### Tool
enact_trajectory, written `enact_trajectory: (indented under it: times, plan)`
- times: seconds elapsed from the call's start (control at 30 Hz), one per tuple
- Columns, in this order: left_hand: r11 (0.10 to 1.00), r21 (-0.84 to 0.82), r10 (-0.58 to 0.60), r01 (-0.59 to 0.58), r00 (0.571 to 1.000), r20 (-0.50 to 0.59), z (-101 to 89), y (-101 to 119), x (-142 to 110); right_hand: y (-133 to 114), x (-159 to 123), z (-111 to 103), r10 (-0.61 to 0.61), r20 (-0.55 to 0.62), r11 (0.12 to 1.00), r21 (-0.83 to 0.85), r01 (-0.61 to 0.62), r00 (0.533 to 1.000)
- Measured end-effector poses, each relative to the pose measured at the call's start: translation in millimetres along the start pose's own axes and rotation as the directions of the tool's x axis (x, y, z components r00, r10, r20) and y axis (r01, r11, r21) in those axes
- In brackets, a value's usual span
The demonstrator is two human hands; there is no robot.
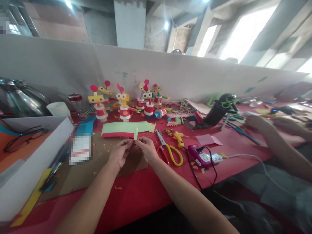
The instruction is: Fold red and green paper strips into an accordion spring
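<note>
Both hands meet over the brown cardboard sheet (83,180). My left hand (121,152) and my right hand (146,149) pinch the same narrow paper strip (136,133), whose light green end points up between the fingertips. A bit of red shows at the pinch; the rest of the strip is hidden by fingers. Just beyond lies a light green paper sheet (124,127) with a red band along its near edge. Scissors with yellow handles (174,155) lie partly open right of my right hand, beside red-handled pliers (163,155).
Several paper-cup figures (125,112) stand behind the sheet. Rightward are a yellow glue gun (179,138), a purple power strip (198,156) with cables and a dark bottle (215,112). A white box (36,125) is at left. Another person's arm (275,143) reaches in from the right.
</note>
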State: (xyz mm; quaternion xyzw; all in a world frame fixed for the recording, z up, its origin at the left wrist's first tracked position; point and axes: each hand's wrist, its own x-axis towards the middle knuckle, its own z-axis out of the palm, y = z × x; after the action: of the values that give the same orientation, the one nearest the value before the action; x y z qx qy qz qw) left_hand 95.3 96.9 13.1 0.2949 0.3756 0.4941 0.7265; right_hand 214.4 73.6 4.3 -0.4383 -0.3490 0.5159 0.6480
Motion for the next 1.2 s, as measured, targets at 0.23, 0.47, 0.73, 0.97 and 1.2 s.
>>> enact_trajectory:
  times: [0.23, 0.47, 0.73, 0.97, 1.2]
  plan:
    - [0.998, 0.058, 0.024, -0.023, 0.999, -0.025, -2.5, -2, 3, 5, 0, -2, -0.043, -0.016, 0.993, -0.107, 0.041, 0.999]
    - [0.985, 0.141, 0.104, -0.096, 0.993, -0.053, -6.4, -4, 6, 4, -1, -4, -0.076, 0.044, 0.99, -0.112, 0.08, 0.996]
    - [0.97, 0.153, 0.203, -0.19, 0.977, -0.072, -0.4, -4, 2, 1, -4, -2, -0.032, 0.087, 0.997, -0.066, 0.037, 0.996]
    - [0.995, 0.004, 0.104, -0.104, 0.994, -0.014, 3.8, 0, -1, 0, -3, -1, -0.102, 0.096, 0.989, -0.095, 0.111, 0.99]
    - [0.994, 0.098, 0.035, -0.043, 0.996, 0.077, 0.1, 6, -1, -2, -3, -1, -0.139, 0.094, 0.973, -0.174, 0.153, 0.986]
